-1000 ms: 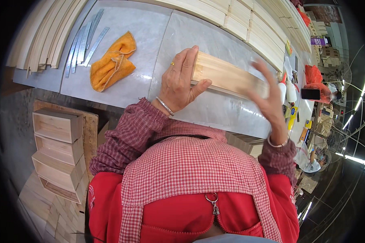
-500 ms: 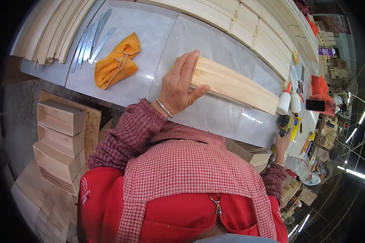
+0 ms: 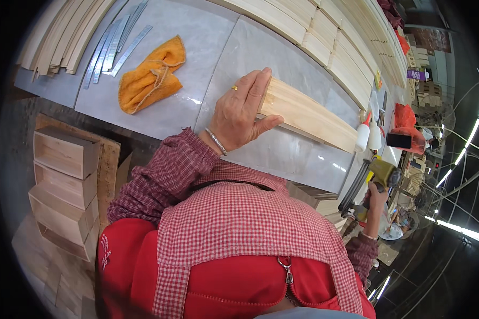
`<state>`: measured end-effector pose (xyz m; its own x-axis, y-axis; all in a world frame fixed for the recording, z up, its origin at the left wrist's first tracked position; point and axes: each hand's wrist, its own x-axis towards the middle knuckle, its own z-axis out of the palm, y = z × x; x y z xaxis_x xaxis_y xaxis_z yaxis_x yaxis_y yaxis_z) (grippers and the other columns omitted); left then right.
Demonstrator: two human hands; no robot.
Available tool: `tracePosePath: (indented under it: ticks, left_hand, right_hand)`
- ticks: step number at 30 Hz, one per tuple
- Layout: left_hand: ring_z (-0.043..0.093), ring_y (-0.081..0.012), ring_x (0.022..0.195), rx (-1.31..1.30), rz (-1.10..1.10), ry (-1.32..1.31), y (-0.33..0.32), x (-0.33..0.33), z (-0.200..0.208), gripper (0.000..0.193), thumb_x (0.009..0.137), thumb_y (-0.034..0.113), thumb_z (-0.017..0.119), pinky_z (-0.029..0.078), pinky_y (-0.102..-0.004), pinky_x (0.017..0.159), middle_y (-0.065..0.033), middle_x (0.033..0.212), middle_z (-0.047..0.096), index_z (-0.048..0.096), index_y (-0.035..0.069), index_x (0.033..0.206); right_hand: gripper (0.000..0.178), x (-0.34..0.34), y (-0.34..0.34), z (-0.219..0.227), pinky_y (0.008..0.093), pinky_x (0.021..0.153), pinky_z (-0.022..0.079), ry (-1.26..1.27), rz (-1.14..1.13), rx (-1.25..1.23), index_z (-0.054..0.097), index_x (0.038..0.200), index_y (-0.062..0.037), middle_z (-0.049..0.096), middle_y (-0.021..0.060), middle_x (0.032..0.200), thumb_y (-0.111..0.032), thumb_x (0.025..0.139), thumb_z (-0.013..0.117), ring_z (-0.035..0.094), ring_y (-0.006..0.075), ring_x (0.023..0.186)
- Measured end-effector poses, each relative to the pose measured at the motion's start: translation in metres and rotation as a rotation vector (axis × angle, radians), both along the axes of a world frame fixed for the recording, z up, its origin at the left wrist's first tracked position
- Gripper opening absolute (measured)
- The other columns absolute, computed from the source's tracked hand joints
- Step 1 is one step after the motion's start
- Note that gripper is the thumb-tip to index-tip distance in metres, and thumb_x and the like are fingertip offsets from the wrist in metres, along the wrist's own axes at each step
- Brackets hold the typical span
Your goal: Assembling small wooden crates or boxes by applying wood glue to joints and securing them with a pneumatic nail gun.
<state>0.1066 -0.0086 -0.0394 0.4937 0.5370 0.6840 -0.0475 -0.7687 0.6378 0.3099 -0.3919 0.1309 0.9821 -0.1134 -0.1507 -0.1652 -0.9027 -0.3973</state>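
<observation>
My left hand (image 3: 245, 109) grips the near-left end of a long pale wooden piece (image 3: 308, 117), fingers over its end and thumb along the near side. The piece lies on the grey tabletop, pointing away to the right. At the right, past the table's edge, my right hand (image 3: 376, 204) is wrapped round the handle of a nail gun (image 3: 380, 173), olive-yellow with a black magazine. The gun is held up in the air, apart from the wood. Two white glue bottles (image 3: 363, 135), one with a red nozzle, stand beyond the wood's far end.
An orange cloth (image 3: 150, 80) and several metal strips (image 3: 112, 50) lie on the left of the table. Long wooden boards (image 3: 282, 18) are stacked along the far side. Wooden drawer boxes (image 3: 64, 154) stand at lower left. A phone (image 3: 399, 140) lies by a red bag (image 3: 407, 122).
My right hand has lifted the nail gun off the table at the right, bringing it up into fuller view. My left hand stays on the wood's end.
</observation>
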Motion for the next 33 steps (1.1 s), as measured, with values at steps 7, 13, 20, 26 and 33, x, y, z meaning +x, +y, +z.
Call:
tracePosePath:
  ticks: [7, 13, 20, 26, 33]
  left_hand:
    - [0.062, -0.0253, 0.089, 0.007, 0.018, -0.006, -0.001, 0.002, -0.003, 0.072, 0.088, 0.055, 0.052, 0.054, -0.0268, 0.065, -0.0207, 0.12, 0.052, 0.045, -0.003, 0.13]
    - [0.062, -0.0249, 0.09, -0.036, 0.011, 0.016, -0.002, -0.003, 0.0, 0.073, 0.088, 0.056, 0.051, 0.054, -0.0266, 0.064, -0.0206, 0.121, 0.052, 0.045, -0.003, 0.129]
    - [0.062, -0.0256, 0.093, -0.052, -0.005, 0.016, -0.002, -0.001, 0.0, 0.074, 0.088, 0.058, 0.05, 0.054, -0.0281, 0.068, -0.0209, 0.121, 0.052, 0.044, -0.003, 0.13]
    - [0.061, -0.0264, 0.095, -0.069, -0.022, 0.011, -0.003, -0.001, 0.0, 0.075, 0.088, 0.059, 0.049, 0.054, -0.0295, 0.071, -0.0213, 0.122, 0.052, 0.044, -0.002, 0.131]
    - [0.061, -0.0262, 0.095, -0.06, -0.016, -0.002, -0.003, 0.0, -0.001, 0.075, 0.088, 0.058, 0.049, 0.053, -0.0287, 0.07, -0.0211, 0.122, 0.052, 0.043, -0.002, 0.132]
  right_hand:
    - [0.019, -0.079, 0.144, 0.084, 0.0219, 0.046, 0.037, 0.067, 0.213, -0.001, 0.062, 0.088, -0.0013, 0.054, 0.0016, 0.057, -0.015, 0.076, 0.068, 0.045, 0.0098, 0.046]
    - [0.046, -0.089, 0.226, 0.089, 0.0253, 0.066, 0.048, 0.473, 0.843, -0.144, 0.062, 0.111, -0.0059, 0.066, 0.0058, 0.096, -0.026, 0.073, 0.077, 0.062, 0.0152, 0.077]
    - [0.053, -0.072, 0.241, 0.077, 0.029, 0.076, 0.049, 0.384, 0.903, -0.18, 0.059, 0.112, -0.0023, 0.066, 0.0093, 0.101, -0.018, 0.066, 0.081, 0.064, 0.0209, 0.086]
    - [0.055, -0.067, 0.257, 0.071, 0.0315, 0.076, 0.049, 0.41, 0.899, -0.133, 0.058, 0.11, -0.0008, 0.065, 0.0112, 0.1, -0.014, 0.063, 0.083, 0.063, 0.0231, 0.085]
    - [0.054, -0.064, 0.264, 0.066, 0.0316, 0.076, 0.049, 0.444, 0.903, -0.021, 0.057, 0.11, -0.0001, 0.065, 0.011, 0.1, -0.012, 0.063, 0.081, 0.063, 0.0226, 0.084]
